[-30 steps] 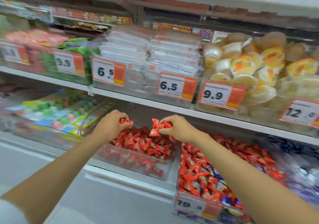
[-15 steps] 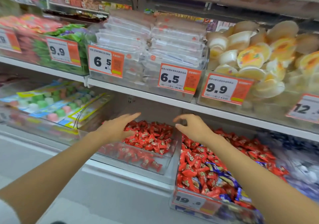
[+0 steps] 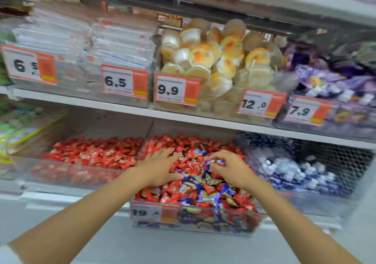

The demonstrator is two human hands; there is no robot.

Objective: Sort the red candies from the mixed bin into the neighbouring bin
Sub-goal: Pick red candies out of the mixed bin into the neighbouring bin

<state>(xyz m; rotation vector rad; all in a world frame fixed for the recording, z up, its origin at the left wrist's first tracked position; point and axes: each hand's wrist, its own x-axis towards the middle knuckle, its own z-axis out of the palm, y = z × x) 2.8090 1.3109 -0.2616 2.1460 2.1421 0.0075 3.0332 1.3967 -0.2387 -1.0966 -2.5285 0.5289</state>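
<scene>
— Where do the red candies lie from here?
— Right under you. Your left hand (image 3: 160, 169) and your right hand (image 3: 230, 169) are both over the clear plastic mixed bin (image 3: 213, 221), the one with the orange-and-white price tag (image 3: 146, 212) on its front wall. The shiny red candies (image 3: 189, 143) are heaped all through it, thickest at the back. Blue foil-wrapped candies (image 3: 207, 197) are scattered among them in the middle and at the front.
— And the fingers?
— On your left hand the fingers (image 3: 165, 153) are spread and lie flat on the heap, holding nothing. On your right hand the fingers (image 3: 215, 157) are curled, tips down among the wrappers. This view does not show whether they pinch one.
— Which way does a handful go?
— Leftward. The neighbouring bin (image 3: 67, 174), clear plastic and holding red only, stands just beside the mixed one. Your left hand is nearer it, so I judge that hand has the shorter carry over the dividing wall. The wrappers lie at every angle, so there is no single long axis to line up with. Both bins run front to back, away from you.
— Room?
— The white shelf (image 3: 122, 106) above hangs over the backs of the bins, so lift low. A wire-mesh bin of dark blue and white sweets (image 3: 335, 155) sits just to your right; stay out of it
</scene>
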